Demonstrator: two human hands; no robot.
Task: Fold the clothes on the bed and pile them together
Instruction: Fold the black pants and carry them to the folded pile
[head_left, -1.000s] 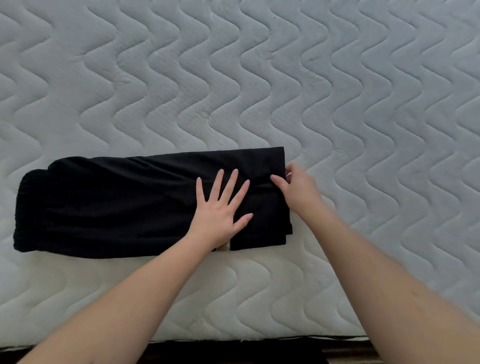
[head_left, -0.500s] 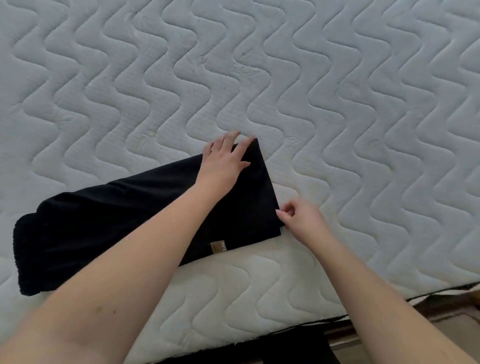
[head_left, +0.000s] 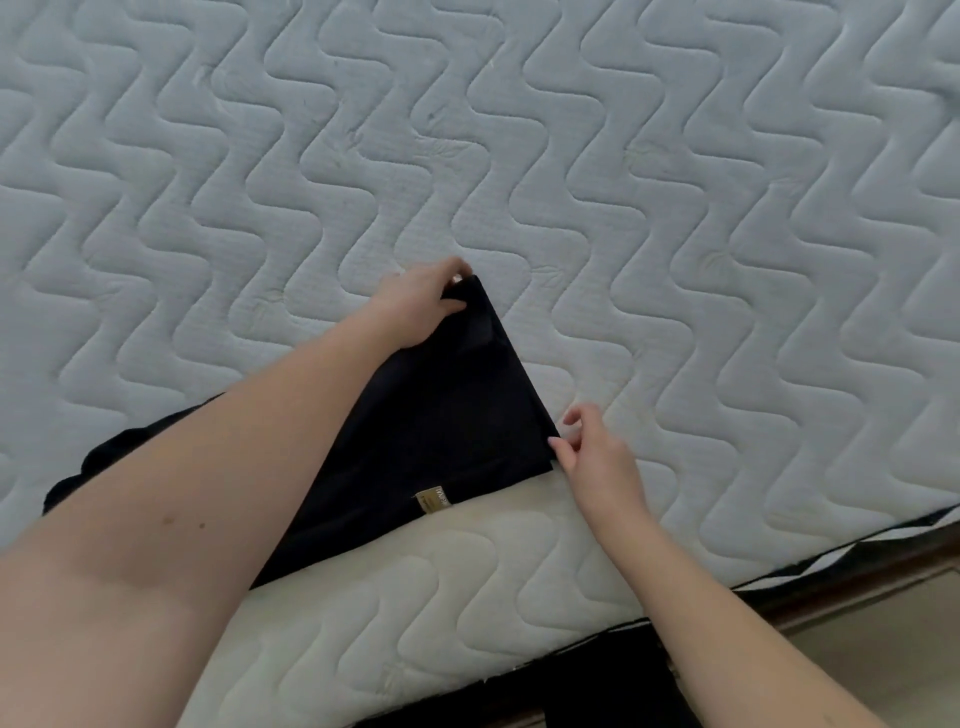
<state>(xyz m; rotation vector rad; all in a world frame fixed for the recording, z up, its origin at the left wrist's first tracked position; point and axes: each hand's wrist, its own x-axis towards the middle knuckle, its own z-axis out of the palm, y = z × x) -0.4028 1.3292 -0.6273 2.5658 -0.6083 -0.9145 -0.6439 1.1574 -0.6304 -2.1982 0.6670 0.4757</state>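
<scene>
A black garment (head_left: 441, 426), folded into a long strip, lies on the white quilted mattress (head_left: 519, 156) near its front edge. A small tan label (head_left: 432, 500) shows on its near edge. My left hand (head_left: 423, 304) pinches the garment's far right corner, fingers curled around the cloth. My right hand (head_left: 592, 452) pinches the near right corner between thumb and fingers. My left forearm hides much of the garment's left part; only a dark bit (head_left: 104, 457) shows past it.
The mattress front edge (head_left: 415, 623) runs diagonally across the bottom. Below it are a dark bed frame (head_left: 857, 566) and pale floor (head_left: 883, 649) at the bottom right. Something dark (head_left: 597, 686) lies under the mattress edge.
My left hand went from lying flat on the cloth to gripping the far right corner. My right hand slid to the near right corner. The view tilted and moved closer.
</scene>
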